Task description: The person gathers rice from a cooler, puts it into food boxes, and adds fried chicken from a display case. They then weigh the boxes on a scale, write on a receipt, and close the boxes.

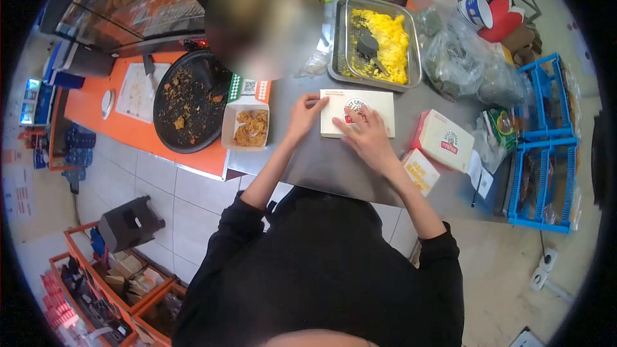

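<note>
A closed white food box point(331, 130) with printing on its lid lies on the metal counter in front of me. My left hand point(306, 115) touches the box's left edge, fingers extended. My right hand point(366, 133) rests on the lid with its fingers spread, partly covering the print. Left of my left hand stands an open takeaway box point(229, 130) with fried chicken pieces point(250, 130) in it. To the right of my right hand are a closed red and white box point(447, 141) and a smaller white and yellow box point(421, 172).
A round black pan point(168, 96) with crumbs and a white cutting board point(134, 90) with a knife lie on the orange counter at left. Behind the box is a tray of yellow food point(398, 45). Plastic bags point(459, 58) and blue racks point(543, 173) stand right.
</note>
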Demonstrator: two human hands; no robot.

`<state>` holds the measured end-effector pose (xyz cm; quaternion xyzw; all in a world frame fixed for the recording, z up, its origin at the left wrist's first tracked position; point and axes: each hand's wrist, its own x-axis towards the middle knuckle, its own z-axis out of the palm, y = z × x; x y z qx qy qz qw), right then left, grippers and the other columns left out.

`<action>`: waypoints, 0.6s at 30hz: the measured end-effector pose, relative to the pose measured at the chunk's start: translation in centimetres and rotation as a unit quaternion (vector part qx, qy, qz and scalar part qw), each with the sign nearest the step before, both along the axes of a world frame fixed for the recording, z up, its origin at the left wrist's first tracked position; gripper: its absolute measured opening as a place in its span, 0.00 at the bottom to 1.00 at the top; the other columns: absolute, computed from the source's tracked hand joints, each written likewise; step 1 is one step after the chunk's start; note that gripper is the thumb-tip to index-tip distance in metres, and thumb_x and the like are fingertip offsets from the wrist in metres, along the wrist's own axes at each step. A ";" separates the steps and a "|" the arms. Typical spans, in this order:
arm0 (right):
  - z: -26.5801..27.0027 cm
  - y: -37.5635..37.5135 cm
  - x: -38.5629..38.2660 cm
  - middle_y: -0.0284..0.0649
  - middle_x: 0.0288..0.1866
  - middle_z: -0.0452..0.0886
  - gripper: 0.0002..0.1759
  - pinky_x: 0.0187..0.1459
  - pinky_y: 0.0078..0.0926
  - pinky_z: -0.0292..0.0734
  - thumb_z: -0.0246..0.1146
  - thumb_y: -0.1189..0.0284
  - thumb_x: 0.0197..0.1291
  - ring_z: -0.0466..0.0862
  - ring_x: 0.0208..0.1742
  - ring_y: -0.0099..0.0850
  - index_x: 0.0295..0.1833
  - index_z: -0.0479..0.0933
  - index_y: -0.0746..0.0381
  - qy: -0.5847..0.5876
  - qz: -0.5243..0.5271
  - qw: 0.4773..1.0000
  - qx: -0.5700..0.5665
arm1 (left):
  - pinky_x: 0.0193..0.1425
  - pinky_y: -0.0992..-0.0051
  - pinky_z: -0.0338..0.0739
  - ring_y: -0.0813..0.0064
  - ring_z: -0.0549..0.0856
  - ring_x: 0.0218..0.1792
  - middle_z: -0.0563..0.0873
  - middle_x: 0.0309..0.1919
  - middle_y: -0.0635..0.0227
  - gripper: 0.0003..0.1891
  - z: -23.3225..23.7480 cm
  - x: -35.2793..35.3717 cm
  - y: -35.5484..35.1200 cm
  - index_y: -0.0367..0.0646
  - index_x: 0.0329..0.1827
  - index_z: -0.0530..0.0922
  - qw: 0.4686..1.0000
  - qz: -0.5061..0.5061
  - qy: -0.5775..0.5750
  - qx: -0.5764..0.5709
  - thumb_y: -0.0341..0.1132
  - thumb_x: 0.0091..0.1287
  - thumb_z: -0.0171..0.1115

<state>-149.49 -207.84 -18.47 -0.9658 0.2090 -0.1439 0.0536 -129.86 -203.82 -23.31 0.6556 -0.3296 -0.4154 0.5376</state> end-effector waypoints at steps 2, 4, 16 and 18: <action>0.0 -0.3 0.3 0.38 0.61 0.67 0.27 0.59 0.47 0.60 0.60 0.62 0.52 0.66 0.58 0.47 0.61 0.68 0.40 -0.001 0.005 1.000 -0.017 | 0.41 0.77 0.73 0.76 0.80 0.38 0.82 0.37 0.63 0.18 -1.7 0.6 -1.2 0.33 0.43 0.75 0.998 -0.043 0.053 -0.003 0.39 0.58 0.64; 0.1 -0.2 0.6 0.36 0.59 0.69 0.25 0.57 0.47 0.61 0.60 0.62 0.52 0.67 0.57 0.47 0.59 0.70 0.40 -0.017 0.001 0.999 -0.037 | 0.39 0.78 0.73 0.78 0.79 0.36 0.82 0.35 0.65 0.17 -2.4 1.0 -1.8 0.34 0.43 0.75 0.993 -0.044 0.106 -0.011 0.39 0.58 0.63; -0.6 0.0 -0.1 0.34 0.57 0.72 0.25 0.53 0.42 0.67 0.62 0.66 0.48 0.71 0.54 0.43 0.56 0.73 0.41 -0.051 0.015 0.995 -0.085 | 0.49 0.75 0.75 0.75 0.79 0.43 0.80 0.41 0.63 0.15 -1.5 -0.4 -1.0 0.35 0.49 0.72 0.939 -0.031 0.338 -0.059 0.26 0.59 0.59; -0.9 -0.1 -0.1 0.35 0.57 0.72 0.25 0.52 0.44 0.68 0.59 0.66 0.50 0.72 0.54 0.44 0.57 0.72 0.41 -0.051 0.015 0.996 -0.070 | 0.51 0.74 0.75 0.74 0.80 0.44 0.80 0.42 0.62 0.15 -1.3 -0.5 -1.0 0.34 0.48 0.72 0.921 -0.023 0.384 -0.064 0.25 0.58 0.59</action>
